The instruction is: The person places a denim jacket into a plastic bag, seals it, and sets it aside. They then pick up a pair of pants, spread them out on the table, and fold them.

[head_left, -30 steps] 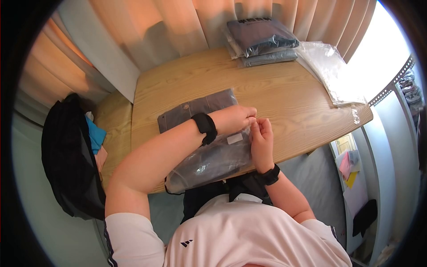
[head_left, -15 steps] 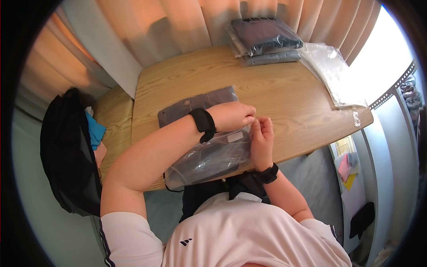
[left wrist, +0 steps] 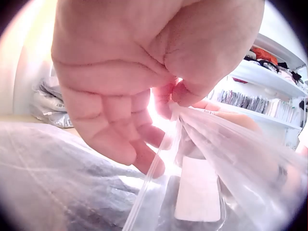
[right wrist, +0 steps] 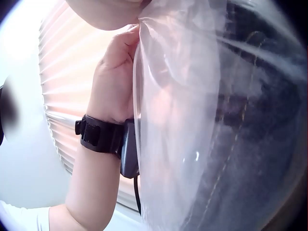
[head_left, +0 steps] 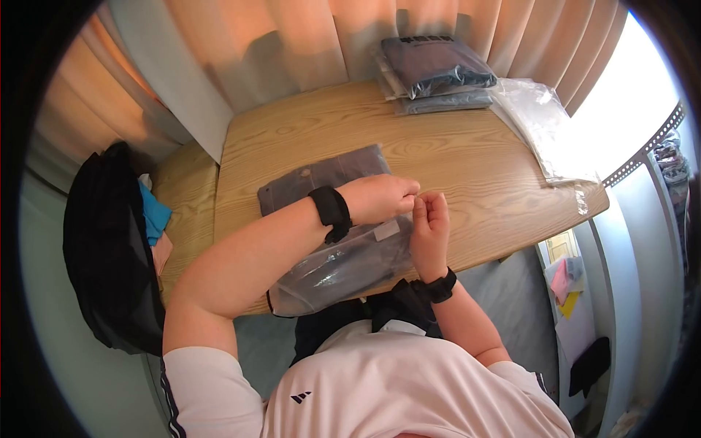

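At wood tbl [head_left: 292, 131], hands [head_left: 376, 198] [head_left: 431, 237] pinching crinkly clr bag [head_left: 332, 274]

Strong white light blows out the right side of the head view, while the curtain [head_left: 307, 51] glows orange with soft shadows. Glare streaks the plastic bag [head_left: 332, 274]; both wrist views look washed out, their corners dark and rounded.

Two hands [head_left: 376, 198], two wristbands [head_left: 334, 213], one label [head_left: 387, 230]

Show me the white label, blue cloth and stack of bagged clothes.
White label [left wrist: 198, 190]: left wrist view, middle of its face.
Blue cloth [head_left: 155, 214]: head view, its visible middle.
Stack of bagged clothes [head_left: 437, 64]: head view, its top packet.
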Motion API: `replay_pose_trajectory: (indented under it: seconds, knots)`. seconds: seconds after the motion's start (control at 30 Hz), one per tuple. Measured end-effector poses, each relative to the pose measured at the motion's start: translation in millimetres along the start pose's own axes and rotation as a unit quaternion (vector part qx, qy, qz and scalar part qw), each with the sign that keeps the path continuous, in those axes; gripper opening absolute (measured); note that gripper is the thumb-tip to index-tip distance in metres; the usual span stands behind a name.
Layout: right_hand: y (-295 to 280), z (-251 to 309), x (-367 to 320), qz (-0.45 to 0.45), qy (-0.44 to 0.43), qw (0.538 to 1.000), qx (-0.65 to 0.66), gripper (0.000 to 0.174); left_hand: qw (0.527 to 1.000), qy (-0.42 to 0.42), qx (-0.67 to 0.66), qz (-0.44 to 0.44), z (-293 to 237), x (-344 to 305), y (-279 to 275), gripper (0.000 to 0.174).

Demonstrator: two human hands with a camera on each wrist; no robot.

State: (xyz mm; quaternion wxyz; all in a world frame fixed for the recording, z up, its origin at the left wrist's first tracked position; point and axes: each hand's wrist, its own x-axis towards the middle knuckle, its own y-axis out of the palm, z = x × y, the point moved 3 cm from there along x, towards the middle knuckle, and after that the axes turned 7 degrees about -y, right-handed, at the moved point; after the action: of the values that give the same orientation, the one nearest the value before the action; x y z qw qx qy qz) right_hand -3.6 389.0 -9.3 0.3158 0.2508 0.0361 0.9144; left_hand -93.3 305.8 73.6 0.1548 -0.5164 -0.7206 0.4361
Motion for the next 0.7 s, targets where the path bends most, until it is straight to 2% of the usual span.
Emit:
replay_pose_trajectory:
  seconds: [0.17,0.23,0.3,0.37,0.4,0.47,0.53,0.57,0.63,0.7]
  knots:
    - [1,1,3,0.018,-0.014,0.999,-0.044,0.006,0.999,-0.007,0.017,-0.040,10,-1,3,0.022]
    - [-5,3,9,0.043,-0.002,0.997,-0.059,0.006,0.991,-0.008,-0.127,-0.036,19,0,4,0.018]
    - [-10,13,19,0.065,0.009,0.995,-0.075,0.006,0.989,-0.008,-0.145,-0.030,14,-2,0,0.017]
    - [-12,33,28,0.148,-0.033,0.976,-0.155,0.007,0.986,-0.008,-0.165,-0.024,9,-4,-2,0.016]
    - [-14,41,32,0.148,-0.034,0.976,-0.157,0.007,0.988,0.008,-0.146,-0.044,5,-5,-3,0.016]
    - [-15,54,38,0.206,-0.093,0.947,-0.227,0.006,0.989,0.026,-0.129,-0.066,-4,-8,-7,0.017]
    - [-13,55,36,0.187,-0.109,0.949,-0.230,0.007,0.995,-0.007,-0.026,-0.100,-17,-12,-11,0.019]
    - [-12,55,33,0.168,-0.123,0.950,-0.232,0.008,0.994,-0.007,-0.028,-0.102,-21,-14,-9,0.019]
    - [-9,55,26,0.154,-0.145,0.949,-0.235,0.009,0.986,-0.015,0.011,-0.163,-29,-17,-6,0.024]
    - [-6,54,20,0.123,-0.176,0.947,-0.238,0.015,0.988,-0.042,0.018,-0.149,-34,-20,-9,0.026]
